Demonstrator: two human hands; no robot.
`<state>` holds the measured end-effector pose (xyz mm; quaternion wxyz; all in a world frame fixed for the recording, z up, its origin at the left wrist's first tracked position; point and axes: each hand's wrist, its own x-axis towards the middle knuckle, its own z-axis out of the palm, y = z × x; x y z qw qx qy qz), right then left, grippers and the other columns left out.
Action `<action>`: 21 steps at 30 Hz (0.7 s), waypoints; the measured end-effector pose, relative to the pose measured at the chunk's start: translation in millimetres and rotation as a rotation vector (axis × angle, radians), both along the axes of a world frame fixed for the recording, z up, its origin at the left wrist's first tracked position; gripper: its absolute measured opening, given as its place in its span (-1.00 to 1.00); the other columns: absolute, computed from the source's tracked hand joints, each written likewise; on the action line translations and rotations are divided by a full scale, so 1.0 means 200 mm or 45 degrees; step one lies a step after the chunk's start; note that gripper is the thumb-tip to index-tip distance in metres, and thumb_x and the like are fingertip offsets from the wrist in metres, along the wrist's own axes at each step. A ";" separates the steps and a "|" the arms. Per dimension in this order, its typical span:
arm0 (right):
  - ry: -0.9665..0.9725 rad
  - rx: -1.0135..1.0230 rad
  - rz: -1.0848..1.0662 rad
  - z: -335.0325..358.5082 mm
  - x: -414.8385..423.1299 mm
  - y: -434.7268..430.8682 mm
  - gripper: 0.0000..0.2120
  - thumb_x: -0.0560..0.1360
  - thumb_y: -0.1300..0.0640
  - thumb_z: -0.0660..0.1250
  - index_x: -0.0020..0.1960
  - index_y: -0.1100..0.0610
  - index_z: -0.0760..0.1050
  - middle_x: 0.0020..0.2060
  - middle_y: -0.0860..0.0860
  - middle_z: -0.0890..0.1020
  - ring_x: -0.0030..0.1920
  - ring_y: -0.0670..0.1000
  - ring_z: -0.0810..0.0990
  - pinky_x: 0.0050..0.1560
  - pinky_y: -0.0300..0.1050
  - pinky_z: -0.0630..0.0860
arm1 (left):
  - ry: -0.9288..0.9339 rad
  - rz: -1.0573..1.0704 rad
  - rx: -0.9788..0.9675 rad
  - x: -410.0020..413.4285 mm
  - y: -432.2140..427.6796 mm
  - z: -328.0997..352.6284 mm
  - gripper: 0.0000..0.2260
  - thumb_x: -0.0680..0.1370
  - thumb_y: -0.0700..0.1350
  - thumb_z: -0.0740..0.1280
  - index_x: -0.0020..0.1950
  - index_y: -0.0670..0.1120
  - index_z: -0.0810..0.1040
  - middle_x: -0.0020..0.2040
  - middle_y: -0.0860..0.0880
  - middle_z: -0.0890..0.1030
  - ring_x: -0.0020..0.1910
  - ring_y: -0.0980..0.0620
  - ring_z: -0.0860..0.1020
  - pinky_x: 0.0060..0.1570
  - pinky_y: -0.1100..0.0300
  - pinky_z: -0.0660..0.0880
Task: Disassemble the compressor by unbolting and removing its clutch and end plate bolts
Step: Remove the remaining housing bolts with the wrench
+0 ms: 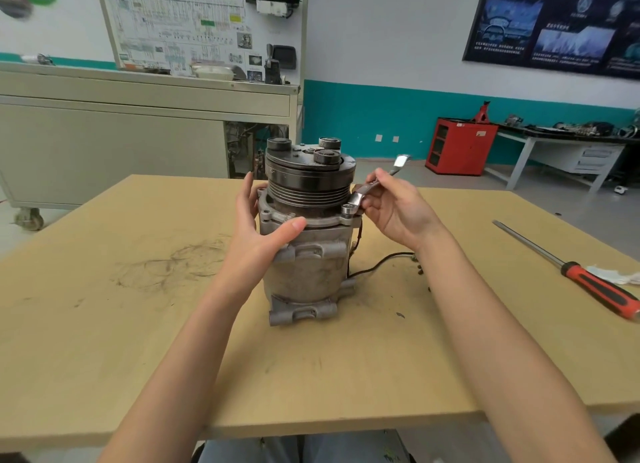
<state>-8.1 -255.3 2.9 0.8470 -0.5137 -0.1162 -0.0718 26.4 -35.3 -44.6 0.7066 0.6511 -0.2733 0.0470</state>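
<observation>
The grey compressor stands upright in the middle of the wooden table, with its dark grooved clutch pulley on top. My left hand wraps the left side of the housing just under the end plate flange, thumb lying across the front. My right hand grips a silver ring spanner, whose ring end sits on a flange bolt at the right front of the end plate. A black wire trails from the compressor's right side.
A long screwdriver with a red and black handle lies at the table's right edge beside a white rag. A few small dark bolts lie by the wire. A grey cabinet on castors stands behind the table.
</observation>
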 end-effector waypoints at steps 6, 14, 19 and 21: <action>0.001 0.202 -0.195 -0.01 -0.02 0.04 -0.61 0.65 0.04 0.04 -0.18 0.21 0.50 -0.28 0.17 0.69 -0.39 -0.04 0.65 -0.41 -0.29 0.56 | -0.001 -0.002 0.008 0.00 0.00 0.00 0.06 0.17 0.28 0.45 0.56 0.17 -0.02 0.20 0.49 0.26 0.13 0.62 0.31 0.31 0.25 0.32; -0.630 -0.688 -1.140 0.10 -0.31 0.21 -0.72 0.59 0.06 0.21 -0.20 0.19 0.53 -0.40 0.04 0.66 -0.42 0.01 0.66 -0.43 -0.20 0.58 | 0.000 0.015 0.032 0.00 0.00 0.00 0.07 0.17 0.28 0.45 0.57 0.15 -0.03 0.21 0.48 0.25 0.20 0.53 0.29 0.41 0.12 0.29; -1.159 -1.549 -1.511 0.10 -0.34 0.36 -0.68 0.51 0.11 0.28 -0.26 0.34 0.57 -0.44 0.15 0.59 -0.48 0.10 0.57 -0.49 -0.02 0.51 | -0.027 0.024 0.021 -0.01 0.00 0.00 0.06 0.19 0.28 0.44 0.57 0.14 -0.03 0.32 0.34 0.27 0.39 0.28 0.28 0.45 0.06 0.25; -1.251 -1.724 -1.567 0.08 -0.35 0.39 -0.69 0.50 0.10 0.30 -0.27 0.33 0.55 -0.44 0.15 0.55 -0.51 0.10 0.51 -0.54 -0.09 0.47 | -0.043 0.027 0.010 0.00 0.00 -0.01 0.05 0.20 0.28 0.43 0.57 0.14 -0.03 0.33 0.34 0.26 0.36 0.40 0.27 0.41 0.16 0.27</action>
